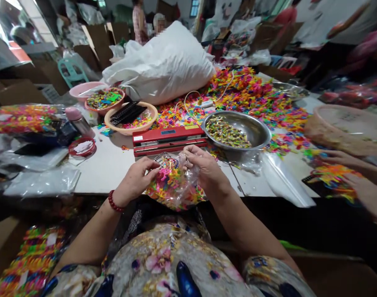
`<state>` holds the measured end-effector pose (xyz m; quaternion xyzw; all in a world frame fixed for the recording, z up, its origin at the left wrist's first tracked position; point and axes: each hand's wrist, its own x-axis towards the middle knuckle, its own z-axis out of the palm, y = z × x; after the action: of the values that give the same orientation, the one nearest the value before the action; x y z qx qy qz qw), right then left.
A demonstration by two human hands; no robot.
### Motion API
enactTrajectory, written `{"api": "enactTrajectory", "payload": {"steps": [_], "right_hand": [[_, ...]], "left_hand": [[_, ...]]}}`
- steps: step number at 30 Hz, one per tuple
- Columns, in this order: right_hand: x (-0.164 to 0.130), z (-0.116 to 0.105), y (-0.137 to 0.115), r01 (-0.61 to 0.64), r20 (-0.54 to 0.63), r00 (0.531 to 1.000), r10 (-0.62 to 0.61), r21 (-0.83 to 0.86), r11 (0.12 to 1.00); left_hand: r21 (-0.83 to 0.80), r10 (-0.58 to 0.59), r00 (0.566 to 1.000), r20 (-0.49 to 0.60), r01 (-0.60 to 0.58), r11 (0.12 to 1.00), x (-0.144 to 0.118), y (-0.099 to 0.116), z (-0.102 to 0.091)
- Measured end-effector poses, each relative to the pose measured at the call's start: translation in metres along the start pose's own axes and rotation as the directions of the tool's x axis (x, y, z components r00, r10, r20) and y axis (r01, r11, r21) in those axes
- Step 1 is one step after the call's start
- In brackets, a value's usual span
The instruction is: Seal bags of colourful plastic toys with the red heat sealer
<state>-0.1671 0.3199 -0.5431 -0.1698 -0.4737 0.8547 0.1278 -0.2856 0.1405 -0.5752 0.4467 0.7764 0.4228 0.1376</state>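
Observation:
A clear plastic bag [173, 187] full of small colourful plastic pieces sits at the table's near edge, in front of my body. My left hand [138, 178], with a red bead bracelet at the wrist, has its thumb and fingers closed on the bag's upper left side. On the upper right, my right hand [207, 170] pinches the bag's crumpled film. Just behind the bag lies a red bag sealer [170, 134]. To its right stands a metal bowl [259, 128] with many small wrapped pieces.
Loose colourful pieces [247, 90] are heaped behind the bowl, beside a big white sack [166, 66]. Flat plastic bags [284, 179] lie at right, near another person's hands [358, 177]. An orange basin [153, 115] holds black trays. A pink-capped bottle [80, 121] stands at left.

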Motion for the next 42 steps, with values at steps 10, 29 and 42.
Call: {"api": "enactTrajectory", "payload": {"steps": [10,29,42], "right_hand": [[0.01,-0.004,0.001,0.055,-0.037,0.998,-0.06,-0.119,0.991],[0.056,-0.057,-0.017,0.214,0.175,0.976,-0.133,-0.623,0.753],[0.073,-0.058,-0.014,0.011,-0.069,0.997,-0.034,-0.315,0.949]], "left_hand": [[0.314,0.147,0.988,-0.055,-0.123,0.942,0.005,-0.009,0.016],[-0.138,-0.052,0.945,-0.322,0.007,0.99,0.033,-0.016,0.038],[0.064,0.072,0.939,-0.336,-0.053,0.997,0.056,-0.025,0.042]]}}
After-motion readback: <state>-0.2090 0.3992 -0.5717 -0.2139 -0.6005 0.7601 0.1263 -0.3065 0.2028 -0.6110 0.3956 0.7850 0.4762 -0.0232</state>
